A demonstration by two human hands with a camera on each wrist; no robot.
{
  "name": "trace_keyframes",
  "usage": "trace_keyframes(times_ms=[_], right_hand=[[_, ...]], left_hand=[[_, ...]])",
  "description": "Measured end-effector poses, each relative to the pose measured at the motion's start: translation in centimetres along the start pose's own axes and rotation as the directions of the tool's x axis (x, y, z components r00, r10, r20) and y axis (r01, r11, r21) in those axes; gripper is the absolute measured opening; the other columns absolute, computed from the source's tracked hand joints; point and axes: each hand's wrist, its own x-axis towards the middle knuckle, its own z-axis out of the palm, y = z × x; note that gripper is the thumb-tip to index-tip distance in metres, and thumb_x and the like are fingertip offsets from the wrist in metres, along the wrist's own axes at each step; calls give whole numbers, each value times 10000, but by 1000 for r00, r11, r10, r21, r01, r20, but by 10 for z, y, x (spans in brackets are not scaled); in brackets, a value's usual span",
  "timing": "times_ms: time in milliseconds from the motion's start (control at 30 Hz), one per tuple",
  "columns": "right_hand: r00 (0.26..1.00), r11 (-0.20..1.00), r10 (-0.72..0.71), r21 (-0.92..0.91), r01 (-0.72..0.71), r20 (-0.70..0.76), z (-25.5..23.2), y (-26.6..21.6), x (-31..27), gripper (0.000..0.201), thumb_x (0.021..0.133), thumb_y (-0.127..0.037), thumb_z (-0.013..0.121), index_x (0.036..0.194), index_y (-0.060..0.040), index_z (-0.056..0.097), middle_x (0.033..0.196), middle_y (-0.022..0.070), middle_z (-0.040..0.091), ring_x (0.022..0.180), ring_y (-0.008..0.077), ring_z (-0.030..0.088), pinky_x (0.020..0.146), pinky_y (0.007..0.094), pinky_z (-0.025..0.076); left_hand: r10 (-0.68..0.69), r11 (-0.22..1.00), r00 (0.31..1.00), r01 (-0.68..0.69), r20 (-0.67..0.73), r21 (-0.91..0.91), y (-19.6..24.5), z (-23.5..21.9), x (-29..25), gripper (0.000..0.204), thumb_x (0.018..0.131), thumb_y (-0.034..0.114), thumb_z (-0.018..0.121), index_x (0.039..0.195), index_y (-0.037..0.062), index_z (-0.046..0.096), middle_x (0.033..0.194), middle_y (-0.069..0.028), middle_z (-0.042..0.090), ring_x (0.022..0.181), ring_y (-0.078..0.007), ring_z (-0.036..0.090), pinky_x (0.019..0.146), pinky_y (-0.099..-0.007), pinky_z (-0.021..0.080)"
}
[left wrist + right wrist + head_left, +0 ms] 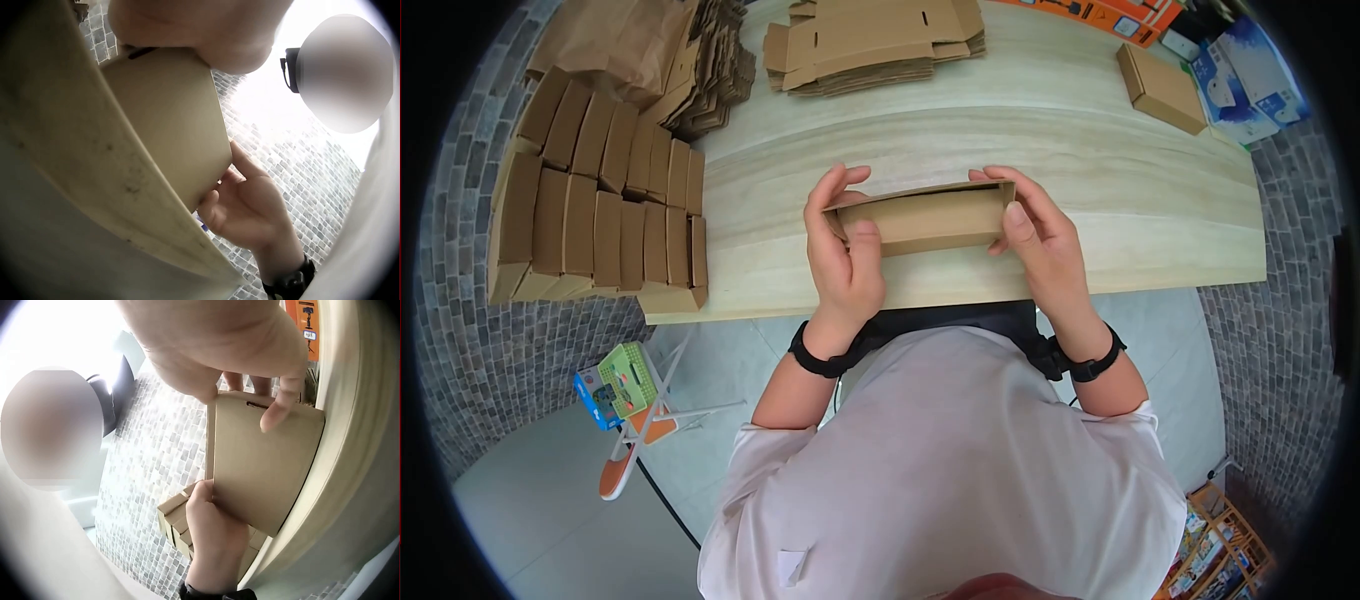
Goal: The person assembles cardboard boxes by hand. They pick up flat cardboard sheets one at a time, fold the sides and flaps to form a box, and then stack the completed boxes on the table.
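Observation:
Between both hands is a small brown cardboard box [940,218], its hollow side facing the body near the table's front edge. At its left end the left hand [843,270] grips it, thumb at the near edge and fingers behind the end wall. The right hand [1050,245] holds the opposite end, with its thumb over the corner. In the left wrist view a broad flat panel of the box [169,119] spans the two hands. A slot shows near one edge of the box [262,462] in the right wrist view, close to the right hand's fingers.
Two rows of folded boxes [605,235] stand at the table's left. Flat cardboard blanks [870,45] are stacked at the back, beside more blanks [710,80] and brown paper [610,40]. A closed box [1160,85] lies at the back right of the pale table [1170,220], by blue-white packages [1250,80].

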Motion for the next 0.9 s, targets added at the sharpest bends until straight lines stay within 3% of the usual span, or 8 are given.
trace_keyframes(times_ms=[400,633,700,900], right_hand=[[994,997,-63,-29,66,87,-8,1,1,468,1039,-393,525,1369,-62,508,1345,69,574,1154,168,573,824,285,540],[989,996,-87,27,84,122,-12,2,0,434,1030,-327,560,1366,-58,510,1383,101,550,1236,215,551,854,312,556],[988,994,-103,38,99,115,-10,4,0,418,1030,-309,561,1362,-59,515,1393,109,542,1255,224,542,860,318,558],[984,991,-131,40,127,124,-13,10,-1,345,1032,-218,540,1336,-56,536,1408,124,523,1274,243,530,867,333,564]], left_hand=[[7,985,994,12,107,-174,-8,-12,2,379,1005,192,462,1328,-3,434,1310,-191,544,1082,-231,534,997,-376,417],[75,988,975,-44,209,-147,-14,-24,6,366,1039,292,462,1287,23,454,1311,-201,510,1151,-270,512,1017,-396,404],[155,987,952,-138,264,-79,-14,-30,10,406,1053,347,455,1289,17,474,1325,-202,502,1165,-299,507,1001,-397,419],[154,988,943,-144,294,-58,-15,-35,10,513,1049,462,429,1308,24,493,1331,-194,506,1208,-318,497,1019,-399,407]])
